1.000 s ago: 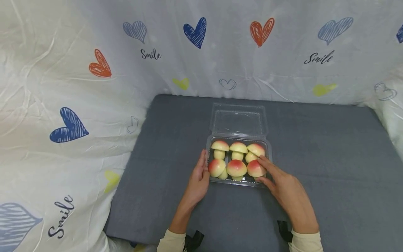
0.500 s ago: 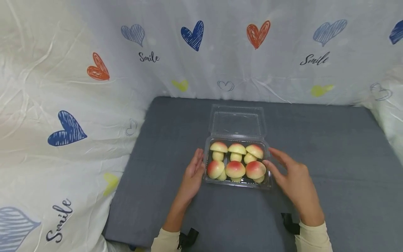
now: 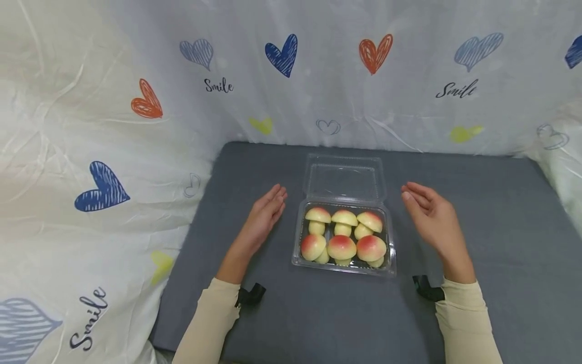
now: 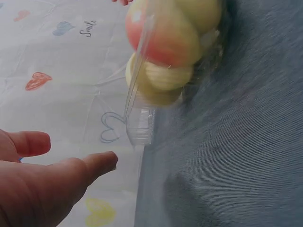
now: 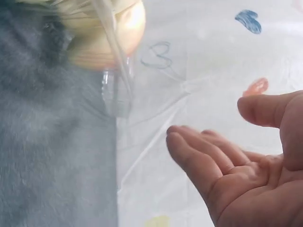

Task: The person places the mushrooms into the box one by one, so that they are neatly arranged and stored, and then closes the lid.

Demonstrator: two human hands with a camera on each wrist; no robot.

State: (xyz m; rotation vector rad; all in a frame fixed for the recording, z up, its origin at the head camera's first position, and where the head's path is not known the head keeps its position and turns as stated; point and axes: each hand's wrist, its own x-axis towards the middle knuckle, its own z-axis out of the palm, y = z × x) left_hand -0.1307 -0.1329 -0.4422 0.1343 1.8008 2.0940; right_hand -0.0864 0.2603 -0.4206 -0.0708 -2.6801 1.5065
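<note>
A clear plastic clamshell box (image 3: pixel 297 259) lies on the grey table, its lid (image 3: pixel 344 177) folded back toward the far edge. Two rows of mushroom-shaped pieces fill it, with pale yellow stems and caps blushed red, such as the front middle mushroom piece (image 3: pixel 342 247). To the left of the box, apart from it, my left hand (image 3: pixel 261 217) is held up with fingers extended and holds nothing. My right hand (image 3: pixel 434 220) hovers to the right of the box, also holding nothing; the right wrist view shows its fingers (image 5: pixel 194 158) loosely extended, thumb apart.
The grey cloth-covered table (image 3: pixel 500 242) stretches out on both sides of the box. Behind it and along the left hangs a white curtain (image 3: pixel 336 76) printed with hearts and "Smile". A black strap mount (image 3: pixel 251 294) sits at the left wrist, another black mount (image 3: pixel 427 289) at the right.
Both hands have come off the box and spread outward and up, left hand to the left, right hand to the right. The front right mushroom piece, touched earlier by the right hand, lies in the box.
</note>
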